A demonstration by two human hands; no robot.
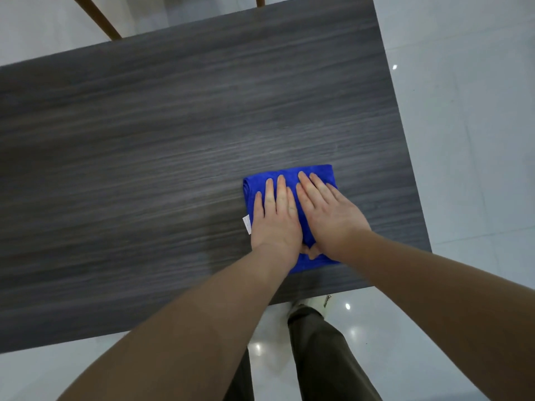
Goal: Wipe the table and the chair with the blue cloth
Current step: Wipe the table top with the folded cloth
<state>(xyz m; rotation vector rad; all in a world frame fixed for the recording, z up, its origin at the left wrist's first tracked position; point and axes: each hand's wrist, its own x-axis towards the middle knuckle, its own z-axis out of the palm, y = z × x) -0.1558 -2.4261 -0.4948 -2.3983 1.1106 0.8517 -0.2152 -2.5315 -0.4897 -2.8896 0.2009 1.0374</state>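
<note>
We press both palms flat on the folded blue cloth [289, 180], which lies on the table [144, 169] toward four o'clock, near its right edge. Our left hand [275, 218] and right hand [330, 215] lie side by side, fingers straight and nearly together, gripping nothing. To wipe well, we judge we should keep even pressure and sweep toward nine o'clock along the grain.

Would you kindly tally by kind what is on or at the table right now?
Blue cloth: 1
Hands pressed flat on it: 2 (left hand, right hand)
Table: 1
Total: 4
</note>
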